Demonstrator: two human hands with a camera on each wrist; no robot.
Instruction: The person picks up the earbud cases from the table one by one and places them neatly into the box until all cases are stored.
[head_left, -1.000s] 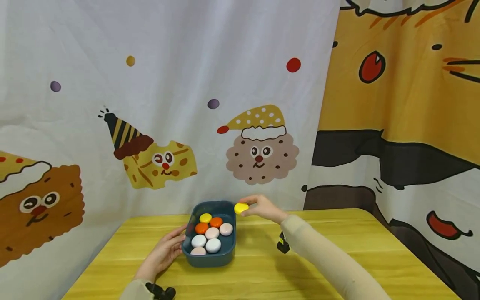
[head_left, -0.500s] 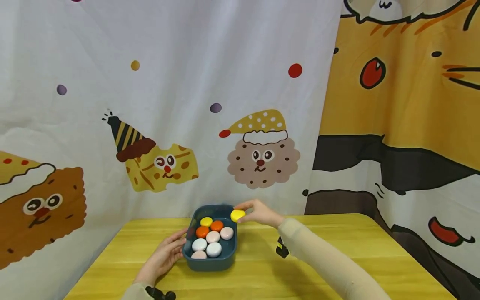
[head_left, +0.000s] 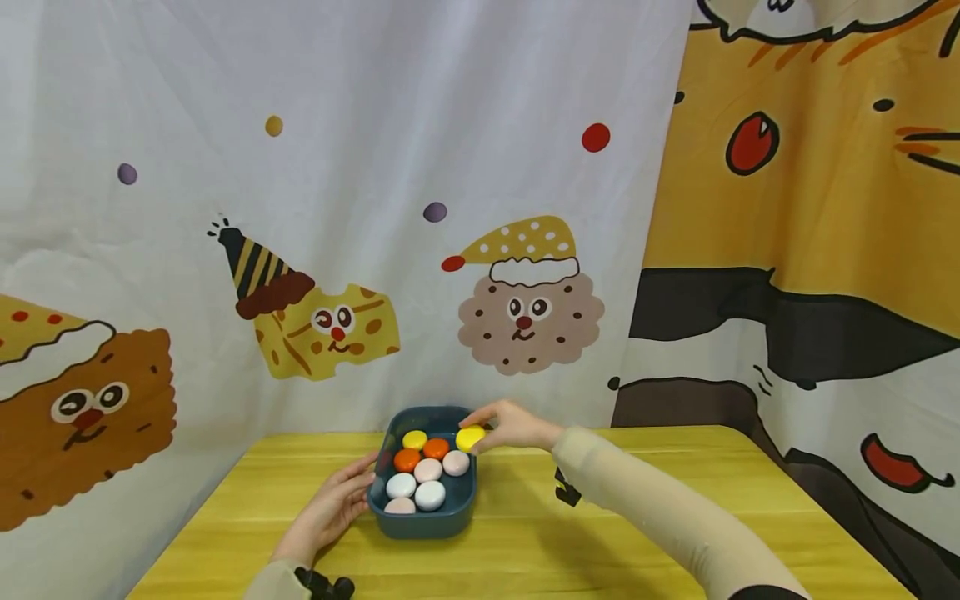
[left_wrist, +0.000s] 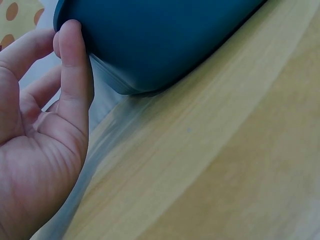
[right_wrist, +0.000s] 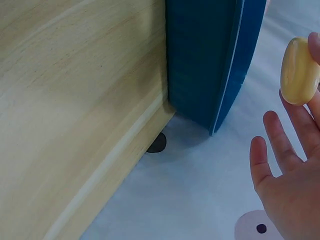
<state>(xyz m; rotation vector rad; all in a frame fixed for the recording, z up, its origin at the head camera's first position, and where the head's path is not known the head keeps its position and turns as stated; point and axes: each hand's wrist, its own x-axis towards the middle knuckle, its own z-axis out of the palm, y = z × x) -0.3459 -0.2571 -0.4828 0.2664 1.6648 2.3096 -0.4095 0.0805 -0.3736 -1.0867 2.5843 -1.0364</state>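
My right hand [head_left: 517, 425] pinches a glossy yellow rounded disc [head_left: 470, 438] between thumb and fingertips, over the right rim of a dark blue box [head_left: 423, 525]. In the right wrist view the disc [right_wrist: 296, 72] stands on edge, apart from the box [right_wrist: 200, 60], while the lower fingers spread loosely. Several similar discs lie in the box: a yellow disc [head_left: 415, 440], orange discs [head_left: 407, 460], pale pink discs [head_left: 428, 471] and white discs [head_left: 430, 496]. My left hand [head_left: 330, 508] rests its fingertips against the box's left side; the left wrist view shows them touching the outer wall [left_wrist: 150, 45] near the rim.
The box stands on a yellow wood-grain table [head_left: 570, 542], near its back edge. A white curtain [head_left: 360, 167] with cartoon prints hangs directly behind the table. Dark straps with small devices [head_left: 567, 487] sit at both wrists.
My right hand has moved a little left and lowered, bringing the yellow disc from beside the box to over its right rim. The left hand stays at the box's side. The head view has shifted slightly.
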